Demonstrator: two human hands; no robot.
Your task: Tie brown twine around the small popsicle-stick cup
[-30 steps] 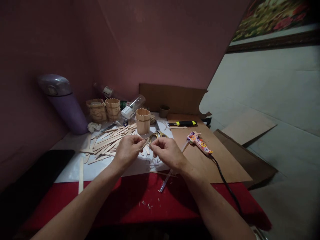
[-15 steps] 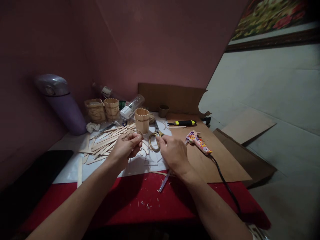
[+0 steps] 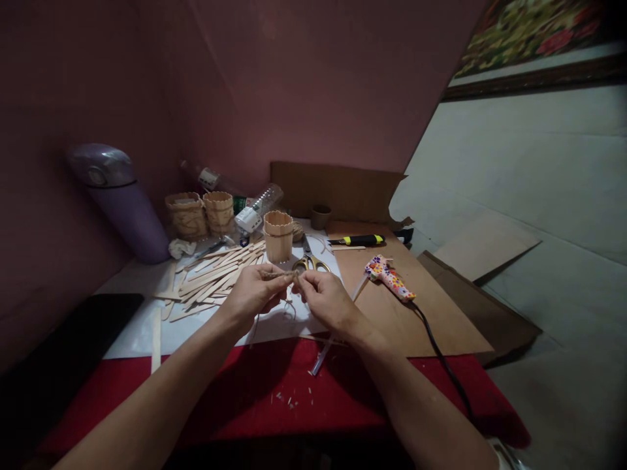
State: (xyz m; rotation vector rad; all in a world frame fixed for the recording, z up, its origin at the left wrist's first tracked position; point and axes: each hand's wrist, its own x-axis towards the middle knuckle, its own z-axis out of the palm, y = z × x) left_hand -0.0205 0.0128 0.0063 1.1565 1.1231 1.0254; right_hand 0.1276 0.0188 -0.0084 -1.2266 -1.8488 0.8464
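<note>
Between my two hands is a short length of brown twine (image 3: 273, 275), with loose strands hanging below. My left hand (image 3: 255, 290) is closed on it, fingertips pinched. The fingertips of my right hand (image 3: 326, 297) pinch the twine at its right end, touching the left fingers. Just behind the hands lie gold-handled scissors (image 3: 313, 261), partly hidden by my fingers. A small round tub of upright wooden sticks (image 3: 278, 238), with a band round it, stands beyond my left hand. Many loose craft sticks (image 3: 210, 281) are heaped to the left.
A floral glue gun (image 3: 389, 277) with a black cord rests on the brown board at right, near a yellow-black utility knife (image 3: 365, 241). Clear glue sticks (image 3: 323, 356) lie by my right wrist. A purple bottle (image 3: 125, 209), two decorated tubs (image 3: 219, 212) and a plastic bottle (image 3: 257, 209) stand or lie behind.
My right hand has left the scissors and moved left to meet my left hand at the twine. The scissors have shifted slightly and lie behind the hands.
</note>
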